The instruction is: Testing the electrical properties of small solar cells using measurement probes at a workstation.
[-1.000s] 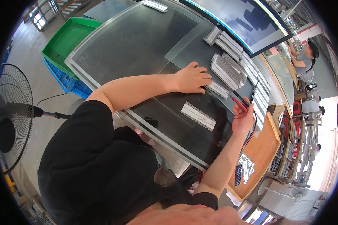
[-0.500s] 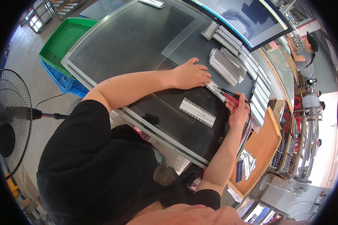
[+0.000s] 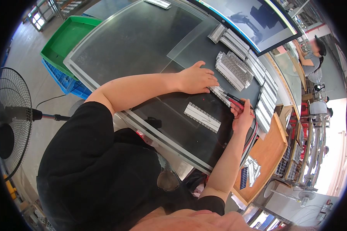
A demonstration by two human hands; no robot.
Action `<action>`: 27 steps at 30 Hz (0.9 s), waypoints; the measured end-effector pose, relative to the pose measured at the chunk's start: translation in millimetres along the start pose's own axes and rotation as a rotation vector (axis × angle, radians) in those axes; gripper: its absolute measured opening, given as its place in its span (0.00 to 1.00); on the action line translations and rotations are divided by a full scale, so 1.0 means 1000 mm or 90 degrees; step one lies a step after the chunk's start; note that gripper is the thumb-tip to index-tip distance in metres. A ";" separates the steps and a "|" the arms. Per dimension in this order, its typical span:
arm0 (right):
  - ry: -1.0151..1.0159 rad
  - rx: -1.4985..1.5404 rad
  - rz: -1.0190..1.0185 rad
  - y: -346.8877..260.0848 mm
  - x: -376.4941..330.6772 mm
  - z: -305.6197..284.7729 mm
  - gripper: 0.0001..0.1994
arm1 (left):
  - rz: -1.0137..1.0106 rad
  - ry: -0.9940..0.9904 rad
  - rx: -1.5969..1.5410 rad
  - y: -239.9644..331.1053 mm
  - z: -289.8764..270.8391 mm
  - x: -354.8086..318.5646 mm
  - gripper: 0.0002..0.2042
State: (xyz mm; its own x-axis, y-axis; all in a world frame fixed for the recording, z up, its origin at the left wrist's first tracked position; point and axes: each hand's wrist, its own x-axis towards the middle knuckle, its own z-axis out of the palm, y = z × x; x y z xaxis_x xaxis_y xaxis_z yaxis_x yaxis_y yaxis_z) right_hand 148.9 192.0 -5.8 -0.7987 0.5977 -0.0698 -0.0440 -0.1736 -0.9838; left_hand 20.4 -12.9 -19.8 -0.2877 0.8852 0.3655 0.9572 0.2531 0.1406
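Left hand (image 3: pixel 196 79), fingers loosely spread, touches a strip (image 3: pixel 220 94); right hand (image 3: pixel 242 116) grips probes (image 3: pixel 236 99); probing seems unfinished, another strip (image 3: pixel 202 117) lying apart

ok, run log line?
left hand: at end of long white strip | right hand: holding slim red and black probes at strip | second white strip: untouched

Grey floor (image 3: pixel 27 57) lies left — crowded shelving (image 3: pixel 311 146) stands right.

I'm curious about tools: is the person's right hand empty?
No, the right hand holds slim red and black pen-shaped probes.
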 end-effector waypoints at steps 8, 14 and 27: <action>0.013 0.012 0.015 0.000 0.000 0.000 0.14 | 0.011 0.057 -0.026 -0.002 0.008 0.002 0.19; 0.012 0.017 0.024 0.000 0.001 0.000 0.14 | 0.002 0.064 -0.057 -0.003 0.008 0.003 0.18; 0.031 0.054 0.018 0.003 0.005 -0.005 0.14 | -0.015 0.049 -0.087 0.000 0.001 0.004 0.18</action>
State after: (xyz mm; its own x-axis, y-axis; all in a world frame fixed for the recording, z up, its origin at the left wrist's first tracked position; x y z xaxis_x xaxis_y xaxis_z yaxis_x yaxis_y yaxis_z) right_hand 148.0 198.0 -9.7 -0.7702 0.6288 -0.1066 -0.0747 -0.2548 -0.9641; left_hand 19.8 -9.2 -19.8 -0.3166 0.8455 0.4300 0.9384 0.2131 0.2719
